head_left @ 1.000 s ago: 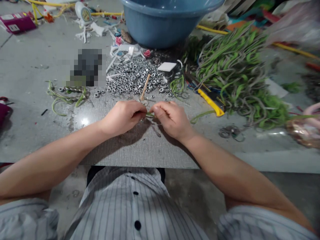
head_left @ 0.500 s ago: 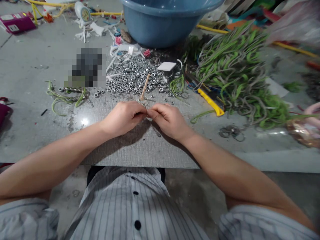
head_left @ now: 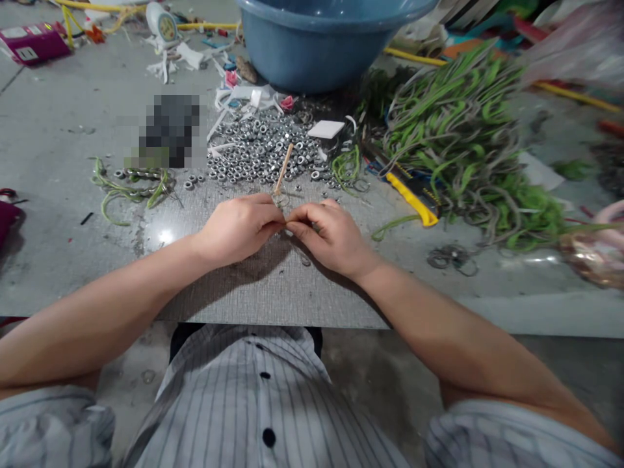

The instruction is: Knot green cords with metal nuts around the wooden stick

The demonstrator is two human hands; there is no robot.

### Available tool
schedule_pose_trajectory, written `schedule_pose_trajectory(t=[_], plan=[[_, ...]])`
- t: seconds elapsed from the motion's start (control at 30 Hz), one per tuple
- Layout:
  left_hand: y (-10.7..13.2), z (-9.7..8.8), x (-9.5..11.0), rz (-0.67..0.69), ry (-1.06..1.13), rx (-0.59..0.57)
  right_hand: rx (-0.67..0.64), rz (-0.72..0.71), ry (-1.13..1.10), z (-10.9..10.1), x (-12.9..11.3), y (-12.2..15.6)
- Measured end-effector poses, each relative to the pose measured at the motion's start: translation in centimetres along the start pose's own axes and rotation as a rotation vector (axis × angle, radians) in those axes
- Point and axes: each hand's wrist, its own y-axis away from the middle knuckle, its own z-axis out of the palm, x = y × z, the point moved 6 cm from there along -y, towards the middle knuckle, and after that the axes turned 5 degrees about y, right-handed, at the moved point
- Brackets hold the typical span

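Note:
In the head view, my left hand [head_left: 241,227] and my right hand [head_left: 334,235] meet fingertip to fingertip, low over the near part of the table. Both are closed in a pinch on a thin strand [head_left: 305,261], perhaps wire or cord, whose loose end curls out below my right fingers. The rest of it is hidden by the fingers. Just beyond my fingertips, a slim wooden stick [head_left: 283,170] lies pointing away, with thin loops [head_left: 281,200] at its near end. Behind it spreads a pile of metal nuts [head_left: 253,153].
A blue basin [head_left: 312,49] stands at the back. To the right lie a heap of green and grey cords [head_left: 453,130] and a yellow utility knife [head_left: 412,198]. Nuts strung on green cord [head_left: 141,179] and a pixelated dark patch [head_left: 170,130] are at left. The table edge [head_left: 283,324] is close to my body.
My hands have shifted slightly, and the fingertips are a little further apart at the pinch. The loose strand end has moved a little. Everything else stays in place.

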Motion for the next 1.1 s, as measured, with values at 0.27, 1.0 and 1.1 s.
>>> schedule_pose_trajectory(t=[0.27, 1.0, 1.1], plan=[[0.1, -0.2, -0.3, -0.054, -0.115, -0.155, -0.083, -0.031, 0.047, 0.6, 0.2, 0.1], [0.1, 0.0, -0.1, -0.072, -0.233, -0.274, -0.124, -0.046, 0.145, 1.3, 0.6, 0.1], [0.1, 0.1, -0.2, -0.102, -0.241, -0.276, -0.122, -0.05, 0.144, 1.3, 0.5, 0.1]])
